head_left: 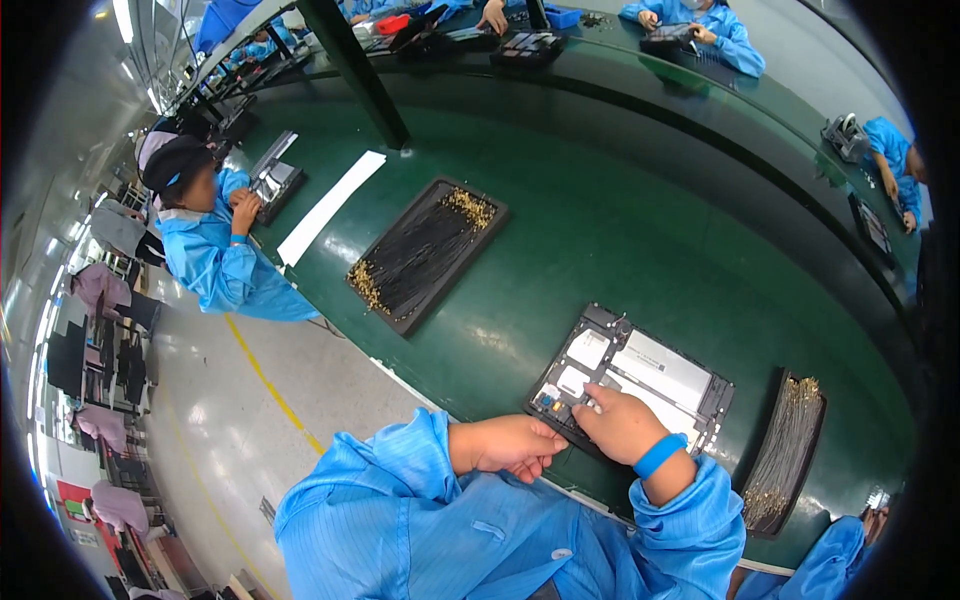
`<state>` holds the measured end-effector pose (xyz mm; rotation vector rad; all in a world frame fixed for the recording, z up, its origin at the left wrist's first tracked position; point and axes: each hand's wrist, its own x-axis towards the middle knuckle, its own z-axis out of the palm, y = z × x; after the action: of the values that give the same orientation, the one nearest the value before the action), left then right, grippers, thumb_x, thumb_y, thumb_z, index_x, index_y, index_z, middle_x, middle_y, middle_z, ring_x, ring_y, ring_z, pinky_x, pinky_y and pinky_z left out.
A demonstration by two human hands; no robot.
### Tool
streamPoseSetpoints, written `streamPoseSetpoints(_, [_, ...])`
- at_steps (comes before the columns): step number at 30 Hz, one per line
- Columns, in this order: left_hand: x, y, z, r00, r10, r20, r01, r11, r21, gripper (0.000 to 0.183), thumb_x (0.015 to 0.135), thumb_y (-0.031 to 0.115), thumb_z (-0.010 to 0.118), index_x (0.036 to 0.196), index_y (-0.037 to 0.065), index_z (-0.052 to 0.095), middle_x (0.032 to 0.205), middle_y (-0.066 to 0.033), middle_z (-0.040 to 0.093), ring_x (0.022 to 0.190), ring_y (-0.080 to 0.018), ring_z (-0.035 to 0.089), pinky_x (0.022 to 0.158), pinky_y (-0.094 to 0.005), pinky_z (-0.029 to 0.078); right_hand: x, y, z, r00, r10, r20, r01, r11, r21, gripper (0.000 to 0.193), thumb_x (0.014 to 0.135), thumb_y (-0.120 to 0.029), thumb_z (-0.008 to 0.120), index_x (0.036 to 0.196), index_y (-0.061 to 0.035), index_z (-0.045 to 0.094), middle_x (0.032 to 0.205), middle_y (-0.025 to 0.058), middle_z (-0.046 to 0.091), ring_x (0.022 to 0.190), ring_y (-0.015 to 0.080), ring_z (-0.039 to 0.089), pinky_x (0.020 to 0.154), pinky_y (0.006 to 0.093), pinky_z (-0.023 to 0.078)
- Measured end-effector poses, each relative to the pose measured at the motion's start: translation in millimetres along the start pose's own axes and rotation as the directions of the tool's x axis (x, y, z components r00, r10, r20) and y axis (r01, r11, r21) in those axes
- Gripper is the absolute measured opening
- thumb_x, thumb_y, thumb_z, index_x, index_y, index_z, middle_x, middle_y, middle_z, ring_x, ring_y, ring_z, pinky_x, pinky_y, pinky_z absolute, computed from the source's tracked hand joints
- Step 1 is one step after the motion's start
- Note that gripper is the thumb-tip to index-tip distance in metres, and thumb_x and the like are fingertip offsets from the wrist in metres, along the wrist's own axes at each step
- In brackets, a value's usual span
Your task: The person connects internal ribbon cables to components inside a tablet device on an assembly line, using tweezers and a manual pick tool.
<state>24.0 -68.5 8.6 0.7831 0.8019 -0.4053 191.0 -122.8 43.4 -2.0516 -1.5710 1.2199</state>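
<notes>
Your right hand (622, 425) has its fingers on the opened tablet-like device (655, 368); your left hand (515, 445) is by its near-left corner. Left of the device lies a tray of black cables (452, 273); right of it, a tray of grey cables (769, 527).

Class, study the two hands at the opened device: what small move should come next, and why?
Probably the left hand should steady the opened device by its near edge: the right hand has its fingers over the device's exposed inside, and the left fingertips are right by that edge. Whether they grip anything is unclear.
</notes>
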Motion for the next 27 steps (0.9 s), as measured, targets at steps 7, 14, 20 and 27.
streamPoseSetpoints(7, [-0.1,7.5,-7.4,0.996,-0.058,0.061,0.062,0.996,-0.068,0.026,0.080,0.031,0.049,0.073,0.006,0.050,0.065,-0.0020,0.049,0.055,-0.0122,0.052,0.051,-0.0238,0.044,-4.6,-5.8,-9.9,0.996,0.057,0.066,-0.069,0.978,0.197,0.035,0.075,-0.030,0.045,0.096,-0.0040,0.056,0.088,0.0193,0.056,0.083,0.0316,0.054,0.073,0.0338,0.042])
streamPoseSetpoints(14, [-0.1,7.8,-8.0,0.995,-0.055,0.081,0.062,0.995,-0.078,0.025,0.080,0.032,0.050,0.075,0.008,0.047,0.066,-0.0023,0.047,0.055,-0.0131,0.050,0.052,-0.0257,0.045,-3.6,-11.2,2.8,0.986,0.043,-0.164,-0.031,0.997,0.075,0.035,0.075,-0.031,0.046,0.095,-0.0033,0.056,0.085,0.0209,0.056,0.080,0.0323,0.055,0.072,0.0351,0.042])
streamPoseSetpoints(20, [1.7,2.0,-6.5,0.995,-0.051,0.090,0.058,0.996,-0.070,0.027,0.080,0.032,0.049,0.074,0.005,0.050,0.065,-0.0030,0.049,0.056,-0.0131,0.052,0.052,-0.0252,0.045,-1.4,-8.1,-1.3,0.998,0.055,-0.044,-0.050,0.993,0.109,0.033,0.074,-0.031,0.046,0.094,-0.0061,0.057,0.086,0.0187,0.057,0.080,0.0323,0.054,0.073,0.0349,0.042])
streamPoseSetpoints(27, [3.1,-0.2,-18.3,0.982,-0.029,0.188,0.058,0.986,-0.154,0.037,0.083,0.034,0.044,0.102,0.002,0.042,0.083,-0.0058,0.049,0.071,-0.0150,0.052,0.062,-0.0290,0.046,-17.6,11.4,-10.6,0.945,0.162,-0.285,-0.006,0.877,0.480,0.025,0.075,-0.026,0.050,0.084,-0.0034,0.056,0.069,0.0114,0.058,0.062,0.0187,0.056,0.058,0.0283,0.044])
